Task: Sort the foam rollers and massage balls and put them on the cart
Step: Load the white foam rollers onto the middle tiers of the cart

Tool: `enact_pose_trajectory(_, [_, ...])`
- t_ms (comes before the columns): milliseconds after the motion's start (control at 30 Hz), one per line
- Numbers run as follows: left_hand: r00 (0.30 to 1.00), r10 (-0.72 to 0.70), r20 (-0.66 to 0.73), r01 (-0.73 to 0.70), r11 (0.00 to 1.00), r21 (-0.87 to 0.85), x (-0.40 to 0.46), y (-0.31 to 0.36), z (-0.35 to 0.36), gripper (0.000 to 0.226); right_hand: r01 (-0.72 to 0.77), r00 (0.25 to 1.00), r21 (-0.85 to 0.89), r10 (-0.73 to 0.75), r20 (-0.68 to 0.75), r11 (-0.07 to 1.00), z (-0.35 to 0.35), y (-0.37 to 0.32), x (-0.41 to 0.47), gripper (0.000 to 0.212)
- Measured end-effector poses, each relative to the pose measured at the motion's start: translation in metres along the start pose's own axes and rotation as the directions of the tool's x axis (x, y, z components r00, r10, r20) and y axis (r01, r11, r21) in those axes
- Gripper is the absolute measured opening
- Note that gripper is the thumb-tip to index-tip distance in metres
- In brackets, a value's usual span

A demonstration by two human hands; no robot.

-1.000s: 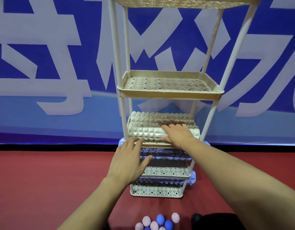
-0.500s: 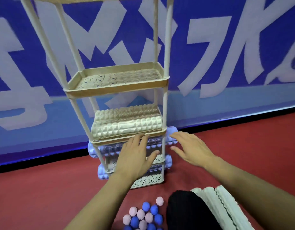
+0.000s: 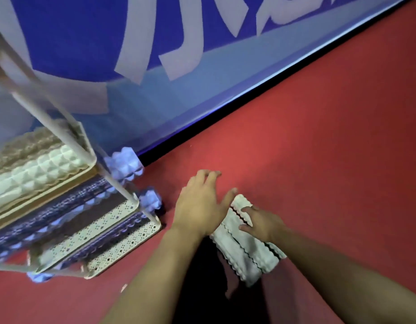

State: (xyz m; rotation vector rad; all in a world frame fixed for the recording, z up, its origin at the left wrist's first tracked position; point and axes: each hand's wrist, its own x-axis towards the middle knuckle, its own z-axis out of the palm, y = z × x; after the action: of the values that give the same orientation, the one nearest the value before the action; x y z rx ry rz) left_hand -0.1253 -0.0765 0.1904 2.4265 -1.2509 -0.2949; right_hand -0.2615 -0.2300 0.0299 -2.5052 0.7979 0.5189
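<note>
Two white ridged foam rollers [image 3: 246, 249] lie side by side on the red floor at lower centre. My right hand [image 3: 260, 222] rests on top of their far end, fingers bent over one of them. My left hand [image 3: 200, 206] hovers spread just left of the rollers, its thumb near their far tip. The cream tiered cart [image 3: 122, 216] stands at the left. White rollers [image 3: 36, 171] lie on one of its shelves. Blue-purple rollers [image 3: 124, 164] stick out of the shelves below.
A blue and white banner wall [image 3: 179, 54] runs along the back, meeting the red floor [image 3: 319, 136] at a dark strip. Something black [image 3: 202, 277] lies on the floor under my arms. The massage balls are out of view.
The view has swung right and down. Both hands left the cart and moved onto the white rollers on the floor; my right hand now touches them.
</note>
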Motion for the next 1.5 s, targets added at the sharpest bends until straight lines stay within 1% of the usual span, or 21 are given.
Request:
enact_pose_trajectory(100, [0.992, -0.051, 0.112, 0.06, 0.995, -0.074, 0.014, -0.005, 0.026, 0.065, -0.109, 0.991, 0.081, 0.102, 0.082, 0.991, 0.029, 0.028, 0.018, 0.067])
enact_pose_trajectory(167, [0.987, -0.091, 0.133, 0.107, 0.987, -0.12, 0.024, -0.011, 0.033, 0.065, -0.175, 0.98, 0.105, 0.164, 0.11, 0.979, 0.041, 0.043, 0.031, 0.066])
enact_pose_trajectory(267, [0.979, -0.133, 0.151, 0.161, 0.968, -0.193, 0.037, -0.01, 0.037, 0.068, -0.277, 0.957, 0.12, 0.262, 0.127, 0.953, 0.054, 0.063, 0.05, 0.073])
enact_pose_trajectory(400, [0.981, -0.128, 0.145, 0.16, 0.959, -0.234, 0.058, -0.001, 0.042, 0.064, -0.335, 0.936, 0.179, 0.306, 0.171, 0.925, 0.07, 0.08, 0.075, 0.076])
enact_pose_trajectory(467, [0.982, -0.126, 0.138, 0.158, 0.957, -0.245, 0.069, 0.003, 0.043, 0.061, -0.362, 0.922, 0.166, 0.326, 0.208, 0.917, 0.081, 0.085, 0.085, 0.076])
enact_pose_trajectory(633, [0.977, -0.167, 0.135, 0.196, 0.948, -0.252, 0.095, 0.009, 0.049, 0.059, -0.441, 0.888, 0.199, 0.395, 0.234, 0.875, 0.1, 0.099, 0.103, 0.084])
enact_pose_trajectory(700, [0.975, -0.192, 0.113, 0.216, 0.943, -0.255, 0.101, 0.009, 0.05, 0.058, -0.483, 0.868, 0.218, 0.431, 0.247, 0.848, 0.104, 0.102, 0.11, 0.083])
enact_pose_trajectory(867, [0.965, -0.236, 0.117, 0.258, 0.937, -0.236, 0.107, 0.004, 0.053, 0.058, -0.535, 0.841, 0.243, 0.482, 0.247, 0.809, 0.119, 0.109, 0.122, 0.091])
enact_pose_trajectory(967, [0.955, -0.272, 0.115, 0.292, 0.93, -0.225, 0.109, -0.004, 0.053, 0.059, -0.539, 0.842, 0.244, 0.505, 0.189, 0.806, 0.129, 0.106, 0.122, 0.084])
enact_pose_trajectory(1033, [0.948, -0.293, 0.123, 0.314, 0.922, -0.226, 0.109, -0.007, 0.052, 0.06, -0.539, 0.841, 0.271, 0.528, 0.118, 0.798, 0.133, 0.098, 0.117, 0.079])
enact_pose_trajectory(1133, [0.942, -0.306, 0.138, 0.331, 0.916, -0.227, 0.108, -0.009, 0.052, 0.06, -0.484, 0.853, 0.352, 0.522, -0.015, 0.801, 0.124, 0.086, 0.109, 0.075])
enact_pose_trajectory(1200, [0.939, -0.315, 0.136, 0.339, 0.91, -0.239, 0.106, -0.01, 0.051, 0.059, -0.383, 0.865, 0.44, 0.482, -0.137, 0.812, 0.105, 0.077, 0.1, 0.07])
enact_pose_trajectory(1267, [0.935, -0.331, 0.123, 0.352, 0.9, -0.258, 0.101, -0.01, 0.049, 0.06, -0.24, 0.859, 0.569, 0.445, -0.252, 0.786, 0.076, 0.061, 0.087, 0.067])
enact_pose_trajectory(1333, [0.934, -0.343, 0.106, 0.358, 0.882, -0.305, 0.094, -0.007, 0.045, 0.062, -0.045, 0.842, 0.71, 0.41, -0.352, 0.702, 0.044, 0.04, 0.068, 0.066])
enact_pose_trajectory(1400, [0.935, -0.344, 0.086, 0.35, 0.854, -0.384, 0.085, -0.001, 0.038, 0.063, 0.137, 0.826, 0.801, 0.38, -0.417, 0.582, 0.013, 0.014, 0.046, 0.069])
enact_pose_trajectory(1433, [0.935, -0.346, 0.072, 0.342, 0.834, -0.433, 0.079, 0.003, 0.033, 0.063, 0.202, 0.823, 0.823, 0.364, -0.437, 0.53, -0.004, 0.001, 0.035, 0.069])
enact_pose_trajectory(1500, [0.941, -0.338, 0.038, 0.306, 0.795, -0.524, 0.067, 0.008, 0.018, 0.06, 0.292, 0.823, 0.836, 0.324, -0.467, 0.464, -0.037, -0.027, 0.013, 0.066])
